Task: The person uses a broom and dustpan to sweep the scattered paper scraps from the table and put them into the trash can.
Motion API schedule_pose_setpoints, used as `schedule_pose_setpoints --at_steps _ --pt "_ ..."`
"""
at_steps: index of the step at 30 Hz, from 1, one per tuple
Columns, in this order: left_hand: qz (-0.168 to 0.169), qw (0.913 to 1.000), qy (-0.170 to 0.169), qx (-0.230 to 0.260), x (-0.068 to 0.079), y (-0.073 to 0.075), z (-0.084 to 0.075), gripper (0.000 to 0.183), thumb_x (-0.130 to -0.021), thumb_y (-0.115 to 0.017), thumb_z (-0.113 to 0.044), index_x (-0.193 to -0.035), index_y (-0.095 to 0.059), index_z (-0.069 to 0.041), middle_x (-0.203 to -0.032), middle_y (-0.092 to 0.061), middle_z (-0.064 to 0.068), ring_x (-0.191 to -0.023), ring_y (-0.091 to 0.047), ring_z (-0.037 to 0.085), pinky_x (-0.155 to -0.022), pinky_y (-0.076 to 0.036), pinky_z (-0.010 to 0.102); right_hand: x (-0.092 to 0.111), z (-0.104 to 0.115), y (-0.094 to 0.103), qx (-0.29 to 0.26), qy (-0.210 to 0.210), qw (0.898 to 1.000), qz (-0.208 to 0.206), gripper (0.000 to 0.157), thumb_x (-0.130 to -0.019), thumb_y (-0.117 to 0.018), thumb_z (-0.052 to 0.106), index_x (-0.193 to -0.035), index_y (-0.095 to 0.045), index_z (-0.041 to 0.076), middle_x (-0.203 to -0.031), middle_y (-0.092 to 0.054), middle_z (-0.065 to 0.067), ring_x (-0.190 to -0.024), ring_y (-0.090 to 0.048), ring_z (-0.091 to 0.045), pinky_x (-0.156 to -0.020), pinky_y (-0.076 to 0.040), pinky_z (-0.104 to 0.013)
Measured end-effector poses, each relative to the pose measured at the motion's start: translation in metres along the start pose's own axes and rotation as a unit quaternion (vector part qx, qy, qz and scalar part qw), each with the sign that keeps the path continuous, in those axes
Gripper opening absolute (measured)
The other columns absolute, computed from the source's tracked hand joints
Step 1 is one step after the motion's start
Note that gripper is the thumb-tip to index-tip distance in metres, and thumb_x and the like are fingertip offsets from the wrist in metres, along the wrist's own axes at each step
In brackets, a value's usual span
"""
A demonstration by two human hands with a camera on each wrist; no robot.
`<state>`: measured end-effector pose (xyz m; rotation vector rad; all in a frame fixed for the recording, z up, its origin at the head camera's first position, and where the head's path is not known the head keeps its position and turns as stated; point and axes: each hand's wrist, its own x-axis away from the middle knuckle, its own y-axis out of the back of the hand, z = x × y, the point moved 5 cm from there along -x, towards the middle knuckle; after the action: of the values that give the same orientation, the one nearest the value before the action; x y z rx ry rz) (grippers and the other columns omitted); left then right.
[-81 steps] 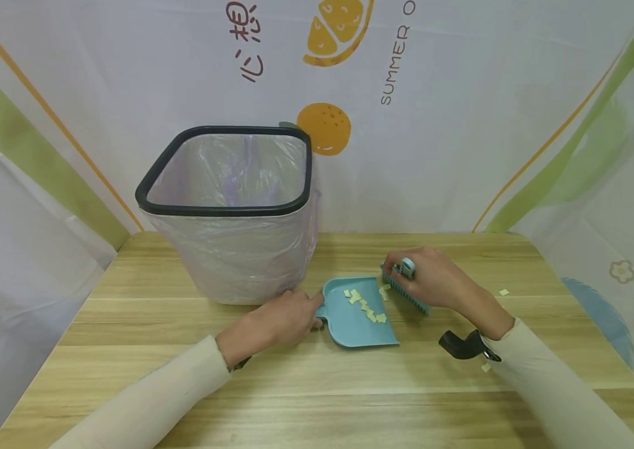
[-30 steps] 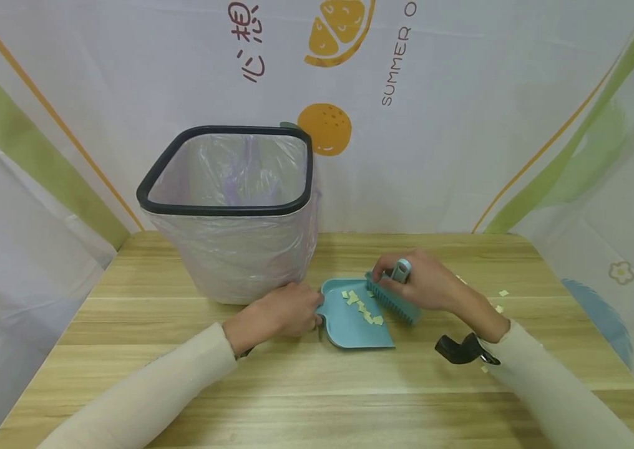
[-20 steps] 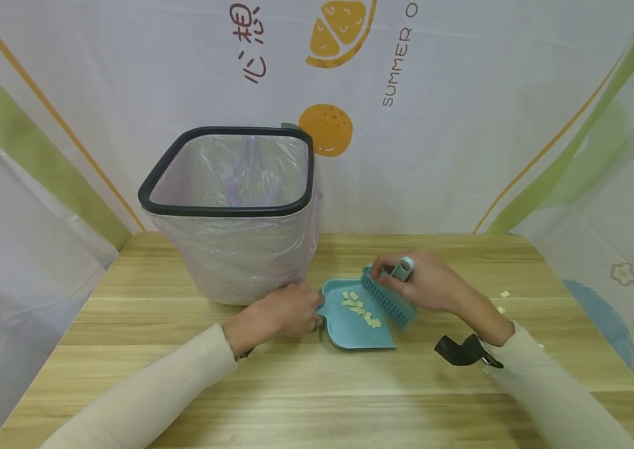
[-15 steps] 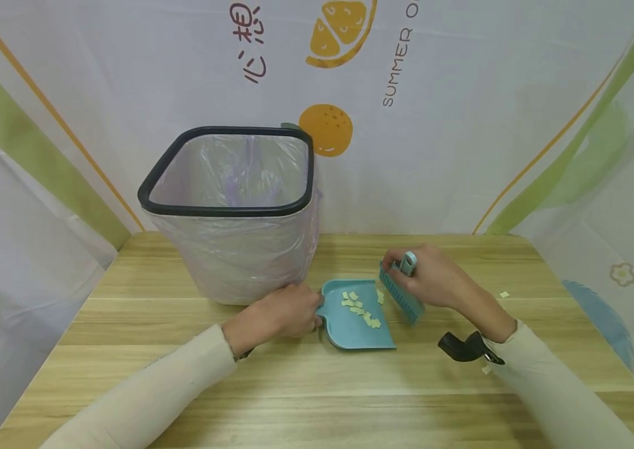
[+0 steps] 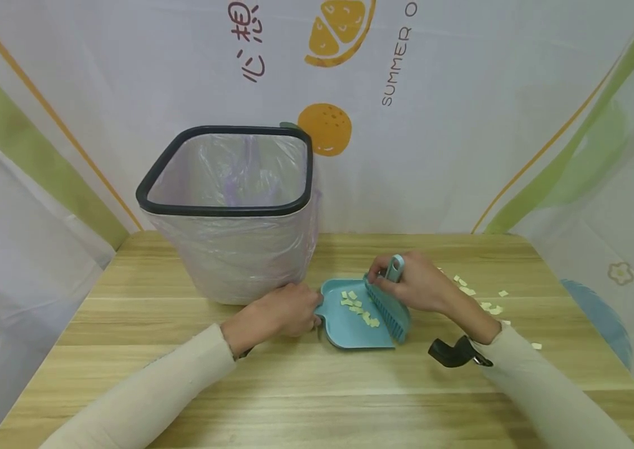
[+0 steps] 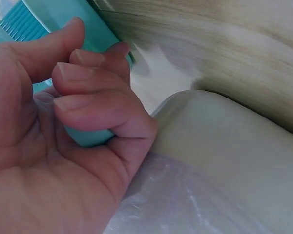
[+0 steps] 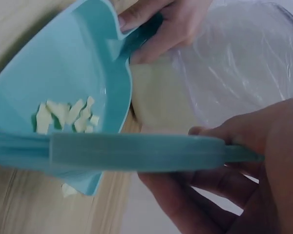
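Note:
A light-blue dustpan lies on the table, its mouth facing right. My left hand grips its handle, fingers curled round it in the left wrist view. Several small pale-yellow paper scraps lie in the pan. In my right hand is a matching blue hand brush, pinched by thumb and fingers, its bristles along the pan's front lip. Seen from the right wrist, the brush crosses over the pan and hides part of the lip.
A bin with a black rim and clear plastic liner stands behind my left hand. More paper scraps are scattered on the wooden table around my right forearm. A printed curtain hangs at the back.
Over the last half second the brush has moved left and nearer, from beside the pan onto its front lip. Earlier it swept there and back. The left hand and dustpan barely move.

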<state>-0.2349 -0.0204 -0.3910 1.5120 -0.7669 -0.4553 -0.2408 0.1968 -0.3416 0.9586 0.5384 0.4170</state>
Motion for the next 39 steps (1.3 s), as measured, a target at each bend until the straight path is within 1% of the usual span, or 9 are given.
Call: schedule_pose_setpoints --at_steps 3,7,12,14,17,24,28,34,39 --pt "-0.002 1.0000 0.000 0.007 0.000 0.000 0.001 0.021 -0.104 -0.077 -0.024 -0.103 -0.072 -0.003 -0.080 -0.063 0.004 -0.076 -0.067 0.021 -0.077 -0.061 0.046 0.000 0.003 0.004 -0.023 -0.012 1.000 0.005 0.008 -0.103 -0.074 0.009 -0.101 -0.078 0.015 -0.102 -0.080 0.003 -0.092 -0.073 -0.016 -0.080 -0.058 -0.043" --pt "0.000 0.9999 0.000 0.011 0.001 0.000 0.001 0.021 -0.105 -0.077 -0.024 -0.103 -0.072 -0.003 -0.080 -0.063 0.004 -0.075 -0.067 0.021 -0.077 -0.060 0.045 0.003 0.002 0.016 -0.028 -0.035 0.999 -0.002 0.008 -0.104 -0.070 0.006 -0.104 -0.077 0.010 -0.101 -0.080 -0.002 -0.088 -0.072 -0.019 -0.076 -0.059 -0.043" --pt "0.004 1.0000 0.005 0.004 0.000 -0.001 0.001 0.023 -0.106 -0.076 -0.026 -0.106 -0.073 -0.004 -0.079 -0.062 0.004 -0.075 -0.067 0.020 -0.078 -0.061 0.045 0.005 -0.005 0.023 0.046 -0.031 0.998 -0.027 0.009 -0.102 -0.068 0.004 -0.100 -0.076 0.007 -0.089 -0.078 -0.002 -0.074 -0.070 -0.015 -0.069 -0.060 -0.042" --pt "0.004 1.0000 0.006 -0.003 0.000 -0.002 0.000 0.023 -0.106 -0.076 -0.027 -0.106 -0.073 -0.004 -0.079 -0.063 0.005 -0.075 -0.068 0.021 -0.078 -0.061 0.045 0.005 -0.008 0.021 0.083 -0.027 0.996 -0.029 0.009 -0.101 -0.068 0.005 -0.098 -0.076 0.009 -0.082 -0.076 0.001 -0.067 -0.064 -0.011 -0.065 -0.057 -0.040" --pt "0.004 0.9999 0.003 -0.014 0.000 -0.004 0.000 0.024 -0.107 -0.075 -0.029 -0.108 -0.074 -0.005 -0.079 -0.064 0.005 -0.075 -0.069 0.021 -0.078 -0.062 0.045 0.005 -0.011 0.013 0.104 -0.025 0.994 -0.019 0.008 -0.101 -0.070 0.009 -0.095 -0.075 0.013 -0.079 -0.074 0.006 -0.064 -0.059 -0.008 -0.063 -0.053 -0.038" --pt "0.002 0.9998 0.000 -0.022 -0.001 -0.004 0.000 0.024 -0.107 -0.075 -0.030 -0.108 -0.074 -0.005 -0.078 -0.063 0.005 -0.074 -0.068 0.021 -0.076 -0.062 0.044 0.000 -0.009 0.000 0.003 -0.011 1.000 -0.002 0.009 -0.103 -0.074 0.009 -0.099 -0.078 0.016 -0.099 -0.080 0.004 -0.087 -0.071 -0.014 -0.077 -0.056 -0.040" --pt "0.005 0.9999 0.001 -0.016 0.000 -0.004 0.001 0.025 -0.108 -0.074 -0.030 -0.108 -0.074 -0.005 -0.078 -0.062 0.005 -0.074 -0.067 0.021 -0.076 -0.062 0.045 -0.001 -0.006 0.004 -0.040 -0.021 0.999 0.005 0.009 -0.103 -0.073 0.008 -0.100 -0.078 0.015 -0.101 -0.080 0.002 -0.089 -0.071 -0.016 -0.077 -0.056 -0.039" --pt "0.003 1.0000 0.006 -0.006 0.000 -0.005 0.002 0.026 -0.108 -0.073 -0.030 -0.112 -0.074 -0.005 -0.078 -0.062 0.005 -0.073 -0.067 0.021 -0.076 -0.061 0.045 0.006 -0.009 0.020 -0.023 -0.065 0.997 -0.024 0.010 -0.102 -0.068 0.006 -0.101 -0.076 0.010 -0.100 -0.079 -0.003 -0.086 -0.071 -0.019 -0.073 -0.057 -0.040" --pt "0.001 1.0000 0.008 -0.002 0.002 -0.006 0.003 0.027 -0.109 -0.073 -0.030 -0.117 -0.074 -0.004 -0.080 -0.065 0.006 -0.076 -0.069 0.021 -0.079 -0.061 0.045 0.013 -0.018 0.025 0.021 -0.095 0.994 -0.055 0.007 -0.099 -0.068 0.008 -0.098 -0.074 0.011 -0.076 -0.071 0.006 -0.065 -0.058 -0.013 -0.060 -0.048 -0.033"
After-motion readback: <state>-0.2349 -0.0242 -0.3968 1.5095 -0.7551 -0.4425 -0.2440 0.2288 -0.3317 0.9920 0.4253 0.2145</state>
